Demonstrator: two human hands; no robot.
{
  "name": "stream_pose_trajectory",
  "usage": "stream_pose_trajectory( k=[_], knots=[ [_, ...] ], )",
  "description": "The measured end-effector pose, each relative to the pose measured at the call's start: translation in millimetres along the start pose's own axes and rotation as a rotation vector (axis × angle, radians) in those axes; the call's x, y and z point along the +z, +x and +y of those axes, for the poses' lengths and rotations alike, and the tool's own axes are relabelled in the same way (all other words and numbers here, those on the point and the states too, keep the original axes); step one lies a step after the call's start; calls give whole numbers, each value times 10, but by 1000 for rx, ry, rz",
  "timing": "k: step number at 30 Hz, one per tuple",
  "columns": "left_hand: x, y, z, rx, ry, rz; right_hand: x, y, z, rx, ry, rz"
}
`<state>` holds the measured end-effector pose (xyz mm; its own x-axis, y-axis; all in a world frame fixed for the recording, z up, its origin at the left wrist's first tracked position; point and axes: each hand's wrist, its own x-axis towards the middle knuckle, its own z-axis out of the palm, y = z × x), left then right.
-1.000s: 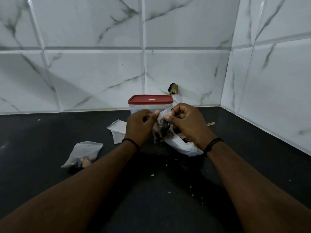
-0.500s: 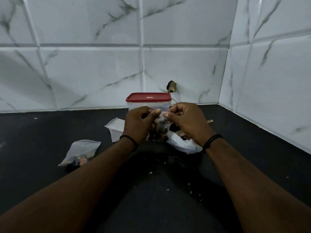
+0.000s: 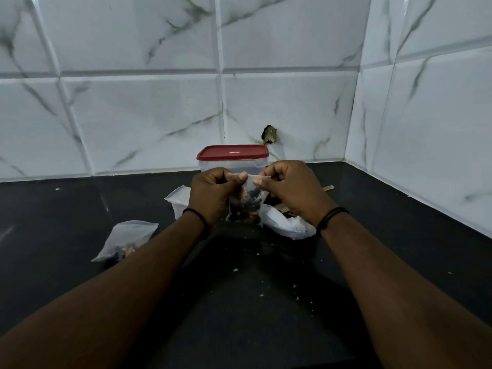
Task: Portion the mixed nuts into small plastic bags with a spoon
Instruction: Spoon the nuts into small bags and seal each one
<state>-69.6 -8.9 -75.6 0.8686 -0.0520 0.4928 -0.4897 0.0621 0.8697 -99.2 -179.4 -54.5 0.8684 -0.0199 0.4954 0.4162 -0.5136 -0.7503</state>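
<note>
Stretching across the whole lower view, the black stone table [image 3: 80, 209] is carrying everything and is speckled with pale crumbs. Standing at the back against the marbled tile wall is the clear plastic tub with a red lid [image 3: 232, 157], shut. Lying just right of the hands is a crumpled white plastic bag [image 3: 288, 225], with the pale wooden spoon handle [image 3: 328, 187] poking out behind the right wrist. Resting well to the left is a filled small clear bag of nuts [image 3: 127, 239], and a folded stack of empty clear bags [image 3: 177, 199] is sitting behind the left wrist.

Hanging just above the table, in front of the tub, is the small clear plastic bag of mixed nuts [image 3: 246, 202]. The left hand [image 3: 213, 194] and the right hand [image 3: 291, 189] are each pinching a top corner between thumb and curled forefinger. Likely light, limp and slick, it is probably best held along that top strip. The white bag is crowding the right side.
</note>
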Motion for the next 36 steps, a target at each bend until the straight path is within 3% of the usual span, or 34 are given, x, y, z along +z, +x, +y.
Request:
stream_pose_trajectory(
  k=[6, 10, 15, 17, 22, 26, 30, 36],
  knots=[
    [51, -9, -24, 46, 93, 58, 10, -12, -54, -20, 15, 40],
    [164, -5, 18, 110, 199, 160, 88, -54, -135, 24, 254, 7],
    [116, -21, -23, 88, 247, 164, 143, -35, -92, 5, -53, 107],
    [85, -43, 35, 105, 242, 143, 121, -47, -104, -5, -71, 115],
    [-41, -146, 254, 100, 183, 107, 233, -86, -178, 73, 191, 112],
    [-354, -294, 268, 89, 589, 142, 453, -183, -293, 131, 211, -8],
    [-723, -440, 276, -43, 919, 34, 727, -320, -431, 324, 313, -255],
    [-1251, -513, 378, -253, 1180, -43, 1280, -424, -664, 418, 184, -391]
  ],
)
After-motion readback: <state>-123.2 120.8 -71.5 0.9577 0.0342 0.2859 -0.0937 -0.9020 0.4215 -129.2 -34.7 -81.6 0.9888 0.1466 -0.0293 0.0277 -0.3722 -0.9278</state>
